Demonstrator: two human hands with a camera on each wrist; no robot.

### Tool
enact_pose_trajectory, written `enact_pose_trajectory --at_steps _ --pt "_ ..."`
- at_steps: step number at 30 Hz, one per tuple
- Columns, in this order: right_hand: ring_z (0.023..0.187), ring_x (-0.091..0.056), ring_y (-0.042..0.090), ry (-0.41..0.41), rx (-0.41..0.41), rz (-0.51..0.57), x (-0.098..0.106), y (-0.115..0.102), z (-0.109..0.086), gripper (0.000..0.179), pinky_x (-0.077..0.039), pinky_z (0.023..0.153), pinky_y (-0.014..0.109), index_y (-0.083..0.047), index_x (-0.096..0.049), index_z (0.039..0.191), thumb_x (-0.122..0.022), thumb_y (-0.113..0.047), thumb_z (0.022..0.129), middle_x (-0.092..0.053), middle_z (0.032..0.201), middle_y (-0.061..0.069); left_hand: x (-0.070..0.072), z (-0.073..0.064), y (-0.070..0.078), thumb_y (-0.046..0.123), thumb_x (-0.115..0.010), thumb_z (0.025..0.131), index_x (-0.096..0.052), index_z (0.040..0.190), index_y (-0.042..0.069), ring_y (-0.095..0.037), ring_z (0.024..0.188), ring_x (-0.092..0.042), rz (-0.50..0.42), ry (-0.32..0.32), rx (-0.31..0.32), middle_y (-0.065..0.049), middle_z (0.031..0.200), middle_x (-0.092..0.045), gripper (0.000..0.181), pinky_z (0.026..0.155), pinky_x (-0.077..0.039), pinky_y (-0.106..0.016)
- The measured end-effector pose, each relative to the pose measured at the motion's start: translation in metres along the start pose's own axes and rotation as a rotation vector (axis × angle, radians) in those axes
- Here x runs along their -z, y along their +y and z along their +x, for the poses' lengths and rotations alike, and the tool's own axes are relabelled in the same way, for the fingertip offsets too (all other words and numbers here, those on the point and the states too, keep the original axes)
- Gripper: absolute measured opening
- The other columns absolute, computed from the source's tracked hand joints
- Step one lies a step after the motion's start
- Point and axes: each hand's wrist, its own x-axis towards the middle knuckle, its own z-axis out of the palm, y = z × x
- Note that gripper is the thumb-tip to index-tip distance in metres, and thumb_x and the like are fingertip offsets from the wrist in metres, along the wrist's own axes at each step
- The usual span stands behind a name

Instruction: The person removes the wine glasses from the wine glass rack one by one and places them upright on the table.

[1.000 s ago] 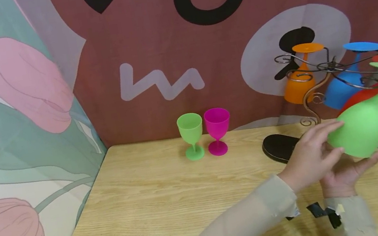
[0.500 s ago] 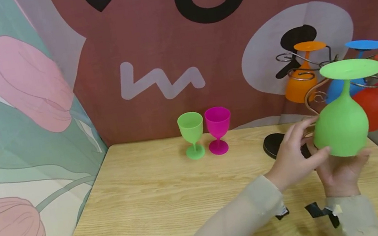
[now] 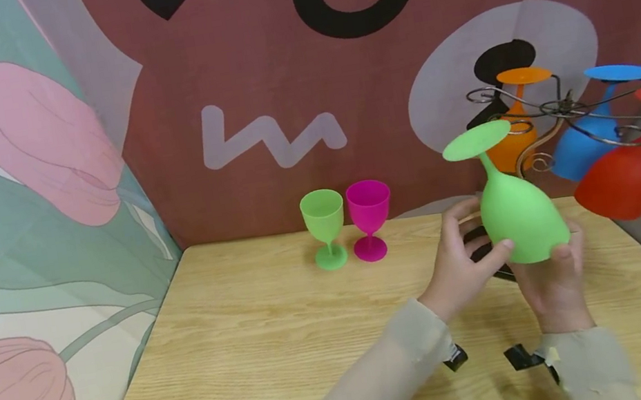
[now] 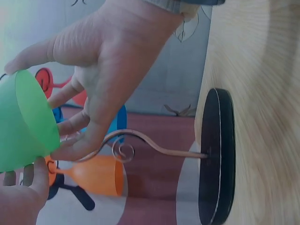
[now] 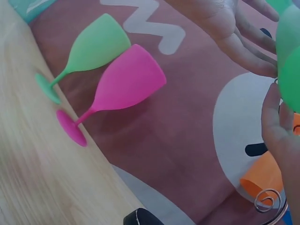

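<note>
Both hands hold a light green plastic goblet upside down in front of the rack, its foot tilted up and to the left. My left hand grips the bowl from the left, thumb on the near side. From below right, my right hand holds the bowl near its rim, thumb in front; the left wrist view shows its fingers around the bowl. Behind, on a scrolled metal rack, hang an orange goblet, a blue goblet and a red goblet, all upside down.
Another green goblet and a magenta goblet stand upright side by side at the back of the wooden table. The rack's black base is partly hidden behind the hands in the head view. A printed cloth backdrop hangs behind.
Both hands have moved left with the green goblet, away from the rack's right arm. Its foot has swung over to the left, and the red goblet now shows fully.
</note>
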Motion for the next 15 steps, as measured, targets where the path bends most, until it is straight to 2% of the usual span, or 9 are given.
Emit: enact_pose_trajectory --at_steps 3,7,12,15 --pt "0.121 -0.054 0.028 0.038 -0.012 -0.046 -0.001 0.004 -0.001 0.068 -0.059 0.087 0.044 -0.019 -0.040 0.133 -0.085 -0.014 0.082 -0.046 0.146 0.012 0.007 -0.002 -0.001 0.005 -0.065 0.097 -0.029 0.149 0.012 -0.007 0.129 -0.048 0.021 0.033 0.006 0.006 0.150 -0.035 0.065 0.105 -0.047 -0.025" --pt "0.119 -0.054 0.027 0.079 -0.023 -0.098 -0.001 0.008 -0.003 0.062 -0.060 0.085 0.043 -0.017 -0.040 0.133 -0.081 -0.012 0.086 -0.044 0.146 0.011 0.015 -0.004 -0.003 0.004 -0.065 0.097 -0.031 0.147 0.012 -0.007 0.128 -0.048 0.110 0.072 -0.003 -0.001 0.149 -0.037 0.062 0.104 -0.049 -0.028" --pt "0.125 -0.049 0.027 0.139 -0.058 -0.174 -0.003 0.011 -0.004 0.065 -0.059 0.088 0.041 -0.017 -0.034 0.137 -0.078 -0.012 0.089 -0.038 0.148 0.010 0.025 -0.004 -0.005 0.004 -0.066 0.096 -0.038 0.143 0.009 -0.012 0.131 -0.046 0.309 0.088 -0.073 -0.011 0.148 -0.036 0.055 0.102 -0.051 -0.028" --pt "0.126 -0.047 0.028 0.172 -0.067 -0.222 -0.005 0.014 -0.003 0.060 -0.058 0.087 0.038 -0.015 -0.034 0.138 -0.073 -0.011 0.092 -0.037 0.147 0.012 0.032 -0.005 -0.005 0.005 -0.067 0.095 -0.042 0.141 0.007 -0.017 0.133 -0.044 0.441 0.081 -0.126 -0.014 0.149 -0.034 0.052 0.102 -0.050 -0.025"
